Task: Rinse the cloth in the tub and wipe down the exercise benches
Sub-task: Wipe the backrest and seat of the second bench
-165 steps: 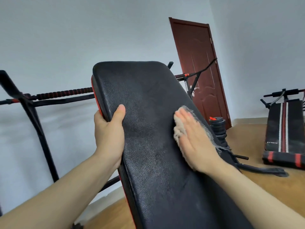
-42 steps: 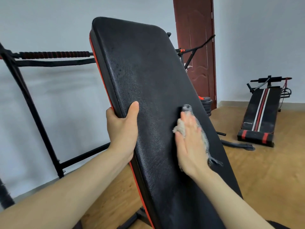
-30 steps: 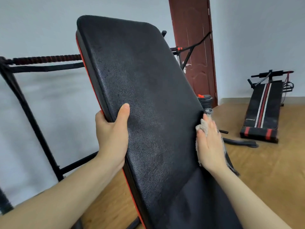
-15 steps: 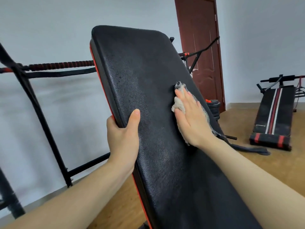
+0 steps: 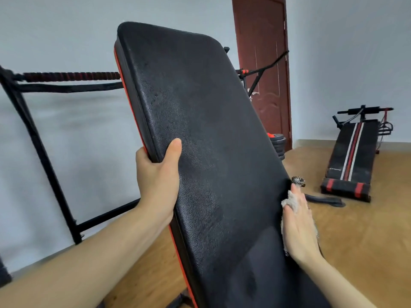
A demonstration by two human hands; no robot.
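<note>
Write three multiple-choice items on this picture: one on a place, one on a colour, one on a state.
1. Where is the cloth?
A) at the black bench pad's right edge
B) at its top edge
C) on the floor

2. What colour is the trim along the pad's left side?
A) blue
B) red
C) white

3. What is the left hand doing?
A) hanging free
B) pressing flat
C) gripping the pad's left edge

Answers:
1 A: the right hand presses it there.
2 B: a red strip runs down that side.
3 C: its thumb lies over the pad's face, with the palm round the edge.
</note>
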